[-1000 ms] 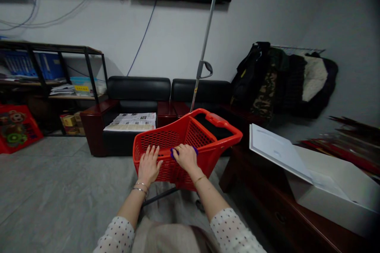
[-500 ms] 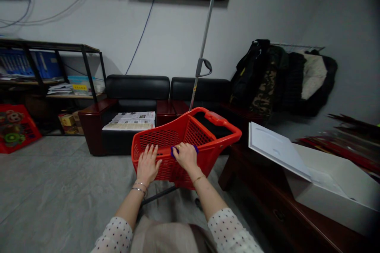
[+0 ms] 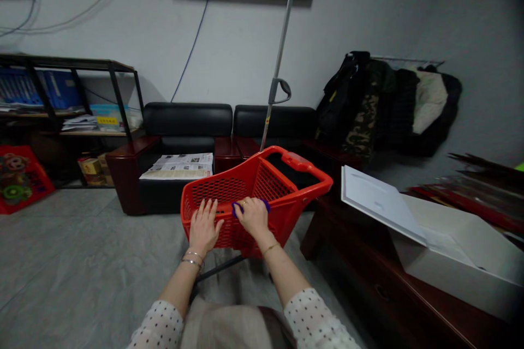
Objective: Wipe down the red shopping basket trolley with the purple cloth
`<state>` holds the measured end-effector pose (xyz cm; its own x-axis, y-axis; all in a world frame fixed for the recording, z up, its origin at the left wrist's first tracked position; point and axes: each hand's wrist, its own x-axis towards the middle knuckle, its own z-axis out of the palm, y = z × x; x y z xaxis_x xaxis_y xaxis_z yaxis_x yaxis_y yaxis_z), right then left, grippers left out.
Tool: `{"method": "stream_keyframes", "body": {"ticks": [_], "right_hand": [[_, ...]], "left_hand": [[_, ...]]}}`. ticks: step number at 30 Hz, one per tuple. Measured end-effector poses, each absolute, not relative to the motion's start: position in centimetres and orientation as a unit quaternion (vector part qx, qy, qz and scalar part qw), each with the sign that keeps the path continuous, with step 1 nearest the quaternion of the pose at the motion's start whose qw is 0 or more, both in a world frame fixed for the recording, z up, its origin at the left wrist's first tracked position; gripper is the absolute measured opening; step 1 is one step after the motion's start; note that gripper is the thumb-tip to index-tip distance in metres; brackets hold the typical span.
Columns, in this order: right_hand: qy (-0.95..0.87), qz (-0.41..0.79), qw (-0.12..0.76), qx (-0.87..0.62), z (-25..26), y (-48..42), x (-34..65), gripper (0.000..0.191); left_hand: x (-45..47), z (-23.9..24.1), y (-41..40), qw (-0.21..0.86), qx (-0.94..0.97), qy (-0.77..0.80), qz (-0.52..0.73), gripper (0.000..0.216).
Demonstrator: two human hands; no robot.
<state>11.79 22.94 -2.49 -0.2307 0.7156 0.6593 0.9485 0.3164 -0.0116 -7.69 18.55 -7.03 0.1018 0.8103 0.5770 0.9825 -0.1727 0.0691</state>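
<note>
A red shopping cart (image 3: 281, 223) with perforated basket walls stands in front of me. Flat on its near rim, towards the left end, rests my left hand (image 3: 203, 229), fingers stretched out and apart. My right hand (image 3: 252, 219) is closed around a purple cloth (image 3: 236, 210), pressing it against the same rim further right. Most of the cloth is hidden under the fingers. The cart's handle (image 3: 303, 161) rises at the right, touched by neither hand.
Behind the cart are black armchairs (image 3: 188, 119), one with newspapers (image 3: 180, 168) on its seat. A crutch-like pole (image 3: 282, 43) rises there. To the right, an open white box (image 3: 450, 278) sits on a dark wooden table (image 3: 352, 262). Shelves (image 3: 110, 68) stand left.
My right hand has slid slightly left along the near rim with the purple cloth. My left hand stays on the rim. The view has shifted a little.
</note>
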Motion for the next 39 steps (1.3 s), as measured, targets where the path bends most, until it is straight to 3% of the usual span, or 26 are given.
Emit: {"method": "stream_keyframes", "body": {"ticks": [4,9,12,17,21,25,28,34,39], "right_hand": [[-0.785,-0.19,0.262,-0.529,-1.3,22.9,13.9,0.029],[-0.682,-0.234,0.334,-0.607,1.2,24.5,21.5,0.032],[-0.649,-0.254,0.348,-0.627,0.1,24.4,19.5,0.031],[-0.764,-0.199,0.288,-0.541,-2.1,22.5,12.0,0.026],[-0.769,-0.189,0.281,-0.543,-0.6,22.7,15.5,0.031],[-0.673,-0.239,0.339,-0.613,1.2,24.2,21.3,0.033],[-0.643,-0.259,0.346,-0.632,0.3,24.2,19.4,0.03],[-0.762,-0.191,0.299,-0.541,-2.6,22.0,10.5,0.029],[-0.72,-0.218,0.305,-0.584,-0.1,23.5,17.5,0.032]], "left_hand": [[-8.1,-7.1,18.5,0.17,-0.73,-0.613,-0.252,0.061],[-7.7,-7.2,18.7,0.164,-0.724,-0.619,-0.256,0.061],[-7.3,-7.2,18.6,0.164,-0.718,-0.624,-0.261,0.062],[-7.7,-7.1,18.3,0.165,-0.721,-0.619,-0.262,0.062],[-8.0,-7.0,18.2,0.166,-0.729,-0.612,-0.259,0.06],[-7.7,-7.1,18.3,0.163,-0.722,-0.62,-0.261,0.061],[-7.4,-7.2,18.4,0.164,-0.717,-0.625,-0.263,0.061],[-8.0,-7.2,18.2,0.17,-0.721,-0.619,-0.261,0.061],[-8.1,-7.2,18.2,0.165,-0.729,-0.613,-0.256,0.061]]}}
